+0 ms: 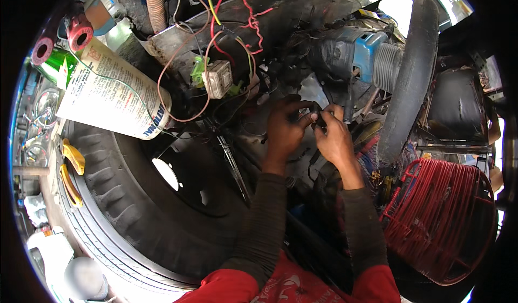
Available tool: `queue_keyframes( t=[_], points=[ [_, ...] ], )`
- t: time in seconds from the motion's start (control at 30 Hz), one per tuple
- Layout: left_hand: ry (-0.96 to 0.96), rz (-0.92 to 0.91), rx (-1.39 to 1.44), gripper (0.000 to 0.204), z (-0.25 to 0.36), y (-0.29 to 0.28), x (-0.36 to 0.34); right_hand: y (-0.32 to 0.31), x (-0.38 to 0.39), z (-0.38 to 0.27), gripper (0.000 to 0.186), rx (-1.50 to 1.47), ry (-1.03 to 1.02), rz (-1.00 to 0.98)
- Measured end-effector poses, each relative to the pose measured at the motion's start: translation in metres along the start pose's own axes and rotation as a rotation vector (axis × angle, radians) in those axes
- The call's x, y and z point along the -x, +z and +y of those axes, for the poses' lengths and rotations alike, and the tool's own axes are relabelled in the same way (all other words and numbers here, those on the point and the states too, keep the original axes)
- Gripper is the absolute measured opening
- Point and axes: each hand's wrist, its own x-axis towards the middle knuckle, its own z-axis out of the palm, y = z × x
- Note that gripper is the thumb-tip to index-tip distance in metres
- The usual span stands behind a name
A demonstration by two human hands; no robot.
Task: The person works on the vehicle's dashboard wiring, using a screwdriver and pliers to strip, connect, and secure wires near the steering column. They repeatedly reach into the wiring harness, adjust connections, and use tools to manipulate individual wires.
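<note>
Both my hands meet in the middle of the view over a cluttered work area. My left hand (285, 129) pinches a small dark piece (317, 118) between thumb and fingers. On the other side of it, my right hand (335, 141) has its thumb and fingertips closed on the same piece. Its kind is too small and dark to make out, partly covered by the fingers. Above and left of my hands hangs a dusty white electrical block (218, 79) among loose pink, red and yellow wires (253, 25).
A large tyre (116, 195) lies at the left, with yellow-handled pliers (71, 168) on it. A printed white bucket (110, 90) rests above it. On the right are a blue-collared machine part (369, 57), a thick black hose (413, 71) and a red corded chair (437, 216).
</note>
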Motion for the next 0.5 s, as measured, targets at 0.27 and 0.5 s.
queue_keyframes(
  t=[0.27,0.5],
  points=[
    [0.033,0.198,-0.298,0.01,-0.009,0.021,-0.006,-0.004,-0.003,-0.012,0.033,0.028,-0.011,0.004],
    [-0.081,0.238,-0.28,0.01,-0.016,0.032,-0.007,-0.013,-0.005,-0.004,0.031,-0.029,0.0,0.006]
  ],
)
